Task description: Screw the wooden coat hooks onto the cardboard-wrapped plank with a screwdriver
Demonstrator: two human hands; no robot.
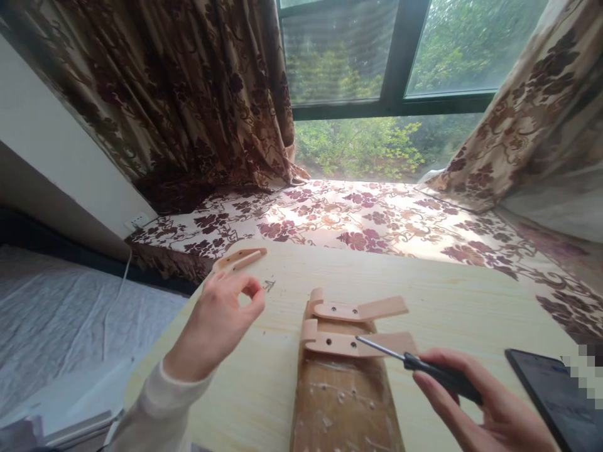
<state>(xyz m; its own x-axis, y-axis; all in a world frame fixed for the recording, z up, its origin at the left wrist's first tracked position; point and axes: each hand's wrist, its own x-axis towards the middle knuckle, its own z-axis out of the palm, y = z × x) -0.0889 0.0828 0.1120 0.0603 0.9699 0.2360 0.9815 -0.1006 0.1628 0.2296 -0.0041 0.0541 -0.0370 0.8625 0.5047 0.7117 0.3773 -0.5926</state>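
A brown wooden board (346,402) lies on the pale table (452,295), with two light wooden brackets, a rear one (346,311) and a front one (342,343), across its far end. Dark screws show in both brackets. My right hand (475,395) holds a black-handled screwdriver (440,375), its tip near a screw of the front bracket. My left hand (219,317) hovers over the table at the left, thumb and index finger pinched together; what is between them, if anything, is too small to see. Beside it lie small screws (269,285).
Two loose wooden pieces (242,256) lie at the table's far left corner. A dark phone (549,389) is at the right edge. Behind the table are a flowered cloth ledge (358,216), curtains and a window. A bed stands at the left.
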